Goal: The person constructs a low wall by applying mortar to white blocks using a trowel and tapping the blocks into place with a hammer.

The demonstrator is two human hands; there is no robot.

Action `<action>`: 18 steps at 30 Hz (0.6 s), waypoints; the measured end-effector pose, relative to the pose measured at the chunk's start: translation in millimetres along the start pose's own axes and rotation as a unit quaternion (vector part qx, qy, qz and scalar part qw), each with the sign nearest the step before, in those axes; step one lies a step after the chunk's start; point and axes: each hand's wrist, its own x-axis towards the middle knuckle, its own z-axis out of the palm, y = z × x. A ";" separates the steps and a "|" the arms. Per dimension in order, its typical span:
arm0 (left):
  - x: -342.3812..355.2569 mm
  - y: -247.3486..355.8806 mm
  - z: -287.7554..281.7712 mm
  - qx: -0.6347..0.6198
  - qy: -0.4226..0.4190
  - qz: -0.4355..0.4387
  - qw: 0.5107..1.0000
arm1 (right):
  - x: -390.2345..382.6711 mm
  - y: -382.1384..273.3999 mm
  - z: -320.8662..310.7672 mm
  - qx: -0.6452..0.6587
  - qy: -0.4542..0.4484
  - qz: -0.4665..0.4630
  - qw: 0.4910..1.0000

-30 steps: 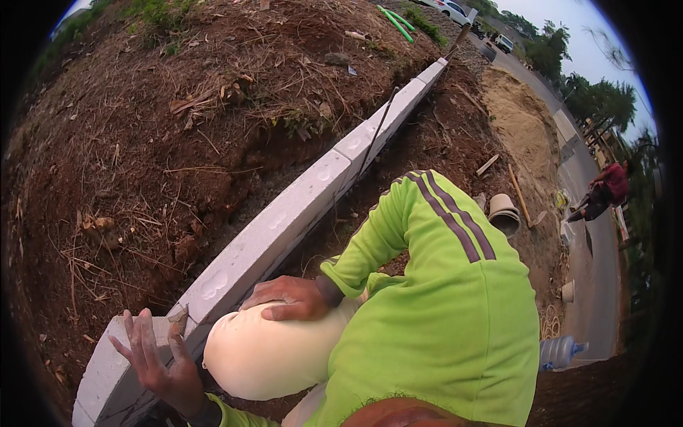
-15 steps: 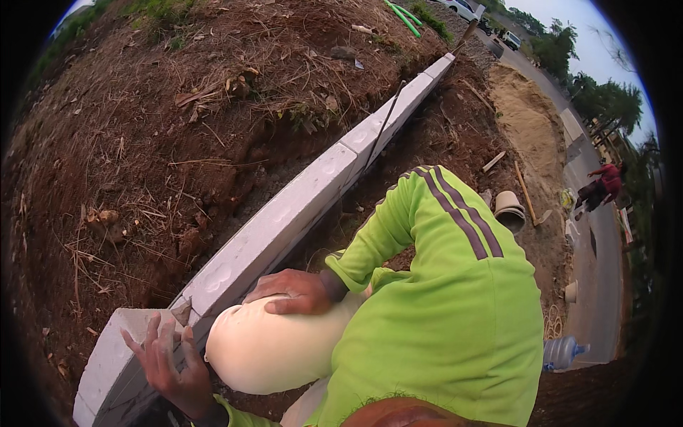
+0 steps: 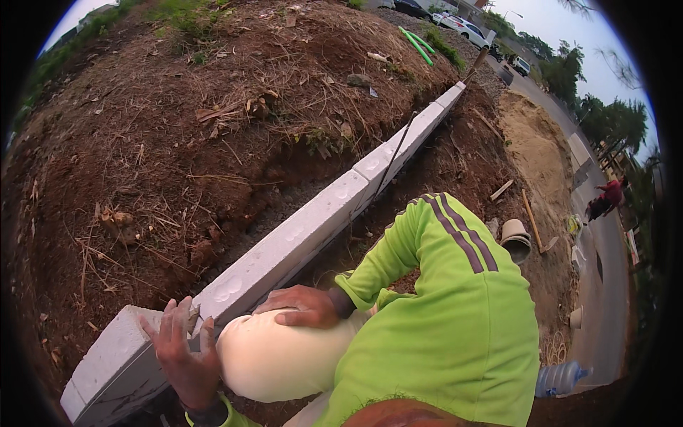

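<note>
My left hand is raised with its fingers apart beside the joint between two pale concrete kerb blocks; nothing shows in it. The end block sits at an angle to the long straight row of kerb blocks, which runs away to the upper right. Part of the joint is hidden behind my fingers. My right hand lies flat over my bent knee, in light cream trousers, and holds nothing. A thin dark rod leans against the row farther along.
Red-brown soil with dry twigs banks up left of the kerb. To the right are a sand heap, stacked buckets, a wooden-handled tool and a large water bottle. A person in red is on the road.
My view has tilted, so the kerb and the ground appear lower and farther right. My left hand has turned slightly, fingers still apart. My right hand stays on the knee.
</note>
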 end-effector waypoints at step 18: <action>-18.8 7.2 -11.8 0.006 0.052 0.037 0.998 | 3.0 -2.4 -0.5 0.013 0.000 -0.035 0.999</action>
